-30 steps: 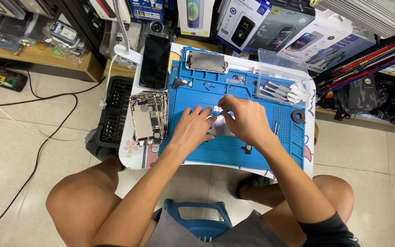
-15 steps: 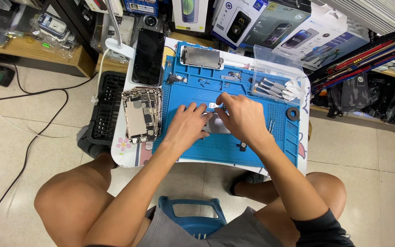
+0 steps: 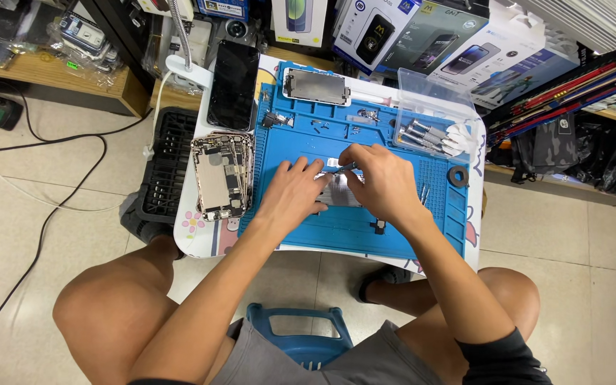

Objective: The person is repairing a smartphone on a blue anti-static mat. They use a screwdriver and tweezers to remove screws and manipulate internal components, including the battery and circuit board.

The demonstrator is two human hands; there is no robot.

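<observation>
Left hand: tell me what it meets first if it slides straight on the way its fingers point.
The left hand points up and right across the blue mat. It would probably first meet the right hand, at the small metal part between them.

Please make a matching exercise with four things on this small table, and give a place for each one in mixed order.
1. black phone screen
2. opened phone body
3. clear plastic box
4. black ring

A. right edge of the blue mat
B. far right, holding metal tools
C. left of the mat, near side
D. far left, beside the lamp base

Pairs: 1-D, 2-C, 3-B, 4-A
</observation>
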